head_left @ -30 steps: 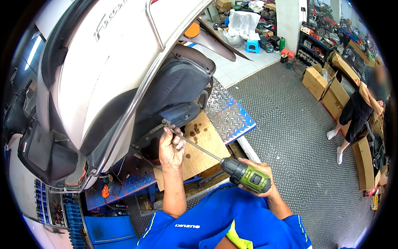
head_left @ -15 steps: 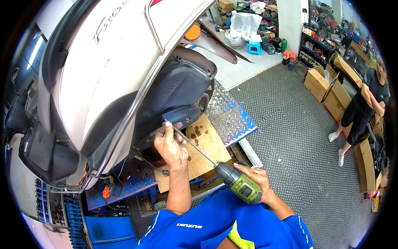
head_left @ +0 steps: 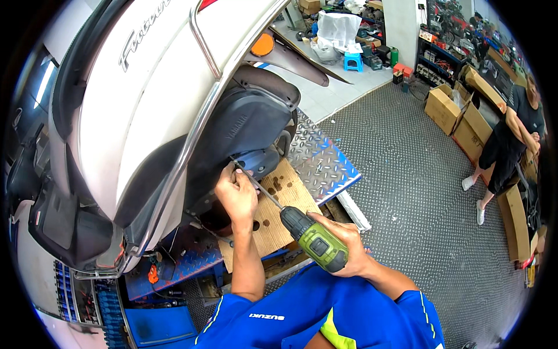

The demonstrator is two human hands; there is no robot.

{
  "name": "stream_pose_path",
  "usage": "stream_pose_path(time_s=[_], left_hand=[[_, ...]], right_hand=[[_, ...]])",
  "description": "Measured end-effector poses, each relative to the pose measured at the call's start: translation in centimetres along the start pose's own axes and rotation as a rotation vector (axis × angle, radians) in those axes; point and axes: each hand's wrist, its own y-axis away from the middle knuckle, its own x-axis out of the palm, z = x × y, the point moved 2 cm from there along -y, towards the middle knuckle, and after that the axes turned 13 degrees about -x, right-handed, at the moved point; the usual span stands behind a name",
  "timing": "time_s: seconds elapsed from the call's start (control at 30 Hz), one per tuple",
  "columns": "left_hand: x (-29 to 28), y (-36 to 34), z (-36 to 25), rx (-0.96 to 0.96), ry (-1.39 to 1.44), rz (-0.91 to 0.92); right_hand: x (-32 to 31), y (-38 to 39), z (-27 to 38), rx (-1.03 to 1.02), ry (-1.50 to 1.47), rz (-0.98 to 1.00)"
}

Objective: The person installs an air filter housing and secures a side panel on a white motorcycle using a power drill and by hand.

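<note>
My right hand [head_left: 349,247] is wrapped round the grip of a green and black cordless drill [head_left: 318,244]. A long thin driver bit [head_left: 266,192] runs from its chuck up and left to the dark engine cover [head_left: 247,125] of a white scooter [head_left: 145,99]. Near the far end of the bit, my left hand [head_left: 237,192] has its fingers closed about the shaft. The bit's tip meets the lower edge of the cover, just left of a bluish-grey rounded housing [head_left: 258,161]. My fingers partly hide the contact there.
A stained wooden board [head_left: 285,192] lies under the scooter on a blue-edged metal lift platform [head_left: 325,160]. A chrome rail [head_left: 180,160] runs along the scooter's side. At right, a person [head_left: 511,139] stands beside cardboard boxes [head_left: 444,109]. A blue stool [head_left: 353,61] stands farther back.
The drill and my right hand have moved up and left, toward the scooter. The bit's tip has gone from beside the housing to the cover's edge, my left fingers following it.
</note>
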Motion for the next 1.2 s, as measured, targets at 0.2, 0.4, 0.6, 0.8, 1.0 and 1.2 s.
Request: stream_pose_path(time_s=[0.2, 0.4, 0.6, 0.8, 1.0, 1.2], left_hand=[[-0.1, -1.3, 0.6, 0.0, -0.027, 0.024], [-0.5, -2.1, 1.2, 0.111, -0.212, -0.019], [-0.5, -2.6, 1.7, 0.154, -0.214, -0.025], [-0.7, -1.8, 1.0, -0.073, 0.052, 0.063], [-0.7, -1.7, 0.9, -0.092, 0.098, 0.099], [-1.0, -1.5, 1.6, -0.113, 0.225, 0.117]], right_hand=[[0.7, -1.1, 0.0, 0.009, 0.001, -0.013], [0.9, -1.8, 0.8, 0.048, -0.002, -0.025], [1.3, -2.2, 0.5, 0.06, -0.021, -0.021], [2.4, -2.6, 0.9, 0.01, 0.089, 0.029], [3.6, -1.9, 0.9, 0.004, 0.166, 0.038], [4.4, -1.5, 0.8, -0.008, 0.212, 0.125]])
